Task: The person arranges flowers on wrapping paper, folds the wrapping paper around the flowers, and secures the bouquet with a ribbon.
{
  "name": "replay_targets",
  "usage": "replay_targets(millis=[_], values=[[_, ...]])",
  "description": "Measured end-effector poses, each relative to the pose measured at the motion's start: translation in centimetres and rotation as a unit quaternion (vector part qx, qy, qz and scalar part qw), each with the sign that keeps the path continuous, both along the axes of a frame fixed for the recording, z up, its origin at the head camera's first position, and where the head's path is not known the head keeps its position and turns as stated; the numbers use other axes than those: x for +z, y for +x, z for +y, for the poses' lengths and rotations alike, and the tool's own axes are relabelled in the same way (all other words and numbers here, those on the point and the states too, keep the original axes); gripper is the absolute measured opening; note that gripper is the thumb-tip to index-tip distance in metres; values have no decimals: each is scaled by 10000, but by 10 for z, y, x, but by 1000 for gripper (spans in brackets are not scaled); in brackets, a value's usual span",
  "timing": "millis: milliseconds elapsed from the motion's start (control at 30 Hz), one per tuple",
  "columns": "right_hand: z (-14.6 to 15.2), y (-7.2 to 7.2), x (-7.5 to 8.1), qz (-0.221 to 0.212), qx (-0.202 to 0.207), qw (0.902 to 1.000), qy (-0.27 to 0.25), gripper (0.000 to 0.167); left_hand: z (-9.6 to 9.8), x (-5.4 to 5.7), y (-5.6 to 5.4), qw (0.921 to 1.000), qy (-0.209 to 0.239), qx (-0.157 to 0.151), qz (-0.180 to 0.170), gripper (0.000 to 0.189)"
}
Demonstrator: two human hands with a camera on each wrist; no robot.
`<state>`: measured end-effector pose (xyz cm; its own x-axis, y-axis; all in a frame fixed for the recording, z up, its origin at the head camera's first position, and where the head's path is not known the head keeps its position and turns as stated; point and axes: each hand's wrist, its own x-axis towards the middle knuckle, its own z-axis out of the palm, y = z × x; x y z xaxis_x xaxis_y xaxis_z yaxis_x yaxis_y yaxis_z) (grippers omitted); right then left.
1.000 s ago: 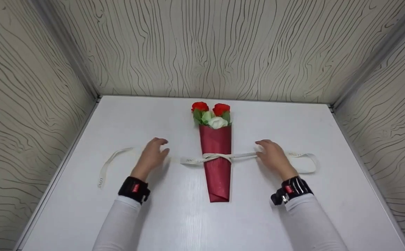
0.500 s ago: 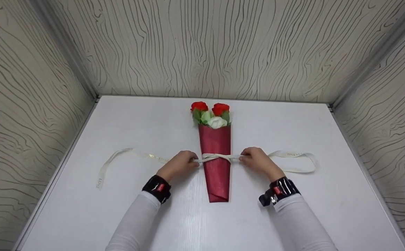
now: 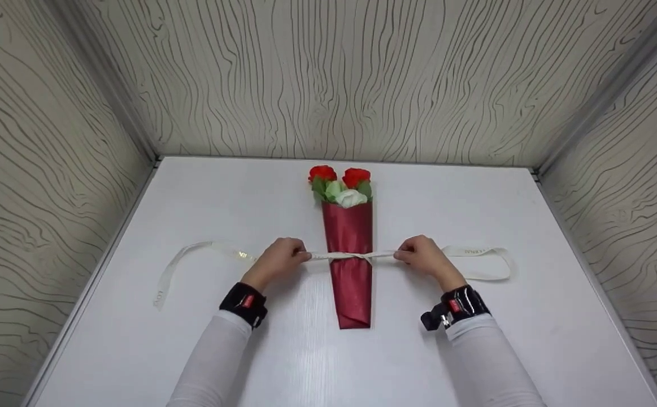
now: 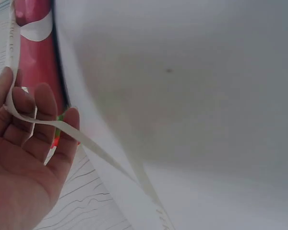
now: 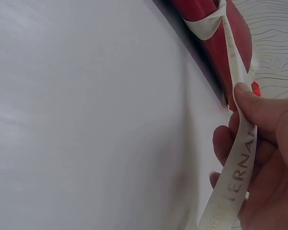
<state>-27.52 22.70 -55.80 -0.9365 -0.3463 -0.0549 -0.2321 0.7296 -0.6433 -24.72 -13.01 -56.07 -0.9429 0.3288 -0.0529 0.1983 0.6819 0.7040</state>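
Observation:
A bouquet in dark red wrapping lies on the table, with red roses and a white flower at its far end. A white printed ribbon crosses itself over the middle of the wrapping and runs out taut to both sides. My left hand pinches the ribbon between thumb and fingers left of the bouquet. On the other side, my right hand pinches it too. In the right wrist view, gold lettering shows on the ribbon as it passes over my fingers.
One loose ribbon tail curves over the white table at left; the other forms a loop at right. Wood-patterned panels stand behind and at both sides, with grey metal strips at the corners.
My hands have come in to the ribbon from both sides and taken hold of it, then drawn slightly apart. The loose crossing over the wrapping has tightened into a narrow twist.

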Motion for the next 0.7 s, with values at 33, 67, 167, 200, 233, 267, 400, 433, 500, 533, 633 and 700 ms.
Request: replay_targets(millis=[33,67,167,200,233,267,400,433,500,533,633,700], values=[[1,0,-1,6,-8,10000,67,17,-1,-1,1,10000,-38,11,-62,19],[1,1,-1,0,-27,9999,136,17,-3,-2,1,9999,-71,23,-130,19],[4,2,-3,-35,-68,9996,260,17,-9,-6,3,9994,-172,43,-310,19],[5,2,-3,-37,-48,9996,292,17,-12,-7,4,9991,-190,49,-377,19],[7,3,-4,-63,-78,9994,319,16,-15,-8,4,9988,-208,42,-434,19],[8,3,-5,-97,-100,9994,331,16,-18,-9,5,9986,-227,41,-481,20],[17,3,-8,-150,-270,9988,392,16,-29,-11,6,9984,-287,-13,-494,22],[19,4,-9,-159,-326,9985,404,16,-32,-12,6,9984,-296,-32,-477,22],[24,4,-9,-137,-384,9983,419,16,-37,-11,6,9984,-282,-76,-489,23],[26,5,-9,-112,-412,9982,421,16,-39,-11,6,9983,-257,-107,-505,24],[33,5,-10,-65,-462,9982,390,17,-45,-9,6,9981,-187,-230,-532,25],[37,5,-10,-38,-550,9979,352,17,-47,-8,5,9979,-140,-308,-550,26]])
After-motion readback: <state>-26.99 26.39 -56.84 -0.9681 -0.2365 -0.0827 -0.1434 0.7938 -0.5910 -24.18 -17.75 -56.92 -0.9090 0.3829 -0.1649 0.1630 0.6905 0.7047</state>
